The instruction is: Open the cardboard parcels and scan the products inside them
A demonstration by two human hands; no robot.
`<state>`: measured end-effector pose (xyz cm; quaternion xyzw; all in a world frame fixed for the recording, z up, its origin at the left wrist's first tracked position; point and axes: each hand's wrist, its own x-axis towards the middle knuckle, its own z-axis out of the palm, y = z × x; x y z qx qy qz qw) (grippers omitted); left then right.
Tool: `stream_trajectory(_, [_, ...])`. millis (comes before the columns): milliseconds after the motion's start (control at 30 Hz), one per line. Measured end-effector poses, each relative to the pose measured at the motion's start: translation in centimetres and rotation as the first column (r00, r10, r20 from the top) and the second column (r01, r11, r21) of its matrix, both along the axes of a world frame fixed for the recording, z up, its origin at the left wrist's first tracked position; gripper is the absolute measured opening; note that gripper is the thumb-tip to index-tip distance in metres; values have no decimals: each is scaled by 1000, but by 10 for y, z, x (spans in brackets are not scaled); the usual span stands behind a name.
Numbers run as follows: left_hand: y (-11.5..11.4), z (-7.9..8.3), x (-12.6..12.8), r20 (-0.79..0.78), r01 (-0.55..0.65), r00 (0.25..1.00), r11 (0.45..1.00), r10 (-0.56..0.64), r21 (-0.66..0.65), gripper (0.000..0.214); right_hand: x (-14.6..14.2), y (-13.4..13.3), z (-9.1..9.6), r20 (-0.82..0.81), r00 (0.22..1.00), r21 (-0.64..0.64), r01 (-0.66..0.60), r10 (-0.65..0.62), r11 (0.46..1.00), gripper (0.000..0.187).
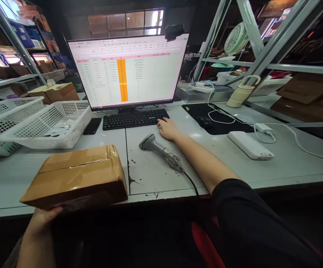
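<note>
A taped brown cardboard box (80, 171) juts over the front edge of the desk at the left. My left hand (42, 219) grips it from below at its near side, thumb showing and the other fingers hidden. Farther back, my right hand (167, 128) rests at the right end of a black keyboard (133, 120), fingers stretched over the keys. Beside my right forearm lies a grey handheld barcode scanner (161, 149), its handle wrapped in clear tape and its cable running off the front edge. Behind the keyboard a monitor (100, 74) shows a spreadsheet with an orange column.
White perforated baskets (74, 138) and a black phone (92, 126) are at the left. On the right are a black mouse pad (220, 128) with a mouse (204, 121), a white power bank (249, 146), cables and a cream tumbler (241, 95). Metal shelving (290, 67) flanks the desk.
</note>
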<state>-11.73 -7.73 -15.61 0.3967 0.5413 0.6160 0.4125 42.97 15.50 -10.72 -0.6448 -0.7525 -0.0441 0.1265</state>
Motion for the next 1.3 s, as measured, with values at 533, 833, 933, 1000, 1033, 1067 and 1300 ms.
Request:
stream_trajectory(533, [-2,-4,9,24,-102,995,992,101,74,83,-34,36,26,-59,996,103,70,-64,992,40])
stream_trajectory(833, [42,-1,10,60,-78,996,932,61,355,83,29,-57,32,-37,993,-103,104,-109,989,61])
stream_trajectory(933, [36,6,26,-52,-152,974,802,222,578,78,70,-113,3,13,972,-132,235,-235,963,59])
stream_trajectory(1000, [21,18,44,-134,-156,908,618,396,770,68,93,-141,-20,24,952,-107,305,-304,946,50])
stream_trajectory(1033, [12,27,55,-189,-93,869,527,457,845,66,101,-150,-31,9,952,-54,306,-306,951,47])
stream_trajectory(1067, [2,38,67,-263,10,830,457,492,889,67,106,-156,-39,-19,960,36,281,-281,959,46])
stream_trajectory(1300, [-35,95,131,-772,351,476,714,421,606,64,37,-180,0,-178,982,579,57,58,813,32])
